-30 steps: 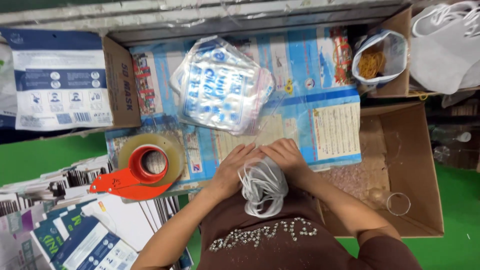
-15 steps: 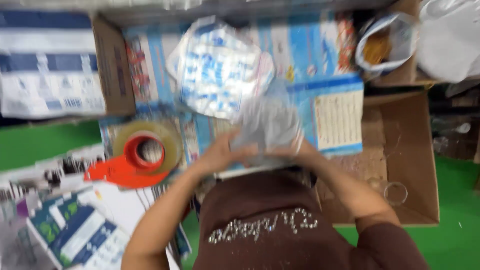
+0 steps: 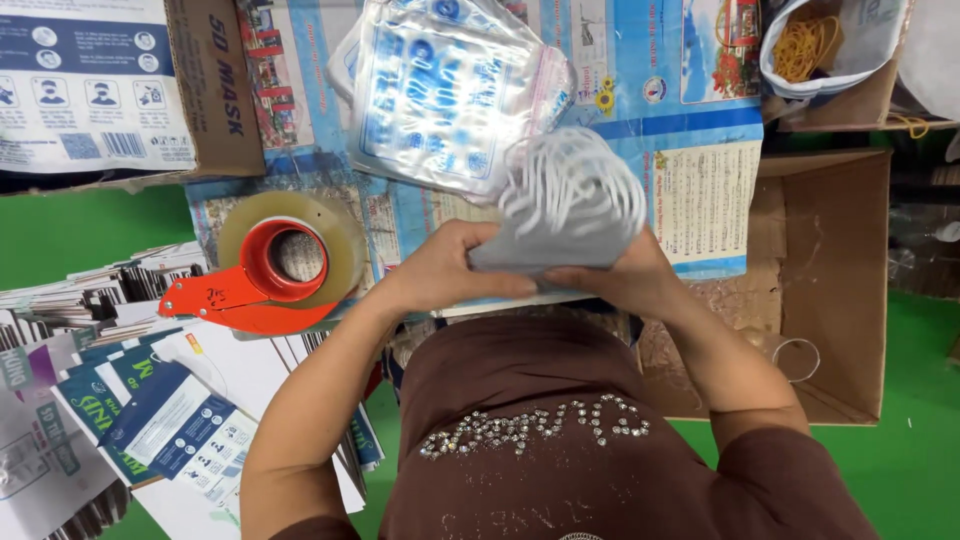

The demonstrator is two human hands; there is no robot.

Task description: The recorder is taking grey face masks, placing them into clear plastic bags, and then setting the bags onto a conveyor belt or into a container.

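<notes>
Both of my hands hold a stack of grey face masks (image 3: pixel 560 215) with white ear loops bunched on top. My left hand (image 3: pixel 445 270) grips its left lower edge and my right hand (image 3: pixel 620 280) grips its right lower edge, just above my brown shirt. Right behind the stack lies a pile of clear plastic bags with blue print (image 3: pixel 440 90) on a blue printed sheet (image 3: pixel 700 130).
A roll of clear tape in a red dispenser (image 3: pixel 280 270) sits to the left. Flat printed packets (image 3: pixel 150 410) lie at lower left. A printed cardboard box (image 3: pixel 100 90) stands upper left, an open carton (image 3: pixel 830 270) right, and a bag of rubber bands (image 3: pixel 810 45) upper right.
The mask stack has come up from my lap to in front of my chest, and my hands have shifted to grip its lower edges. The view has moved closer.
</notes>
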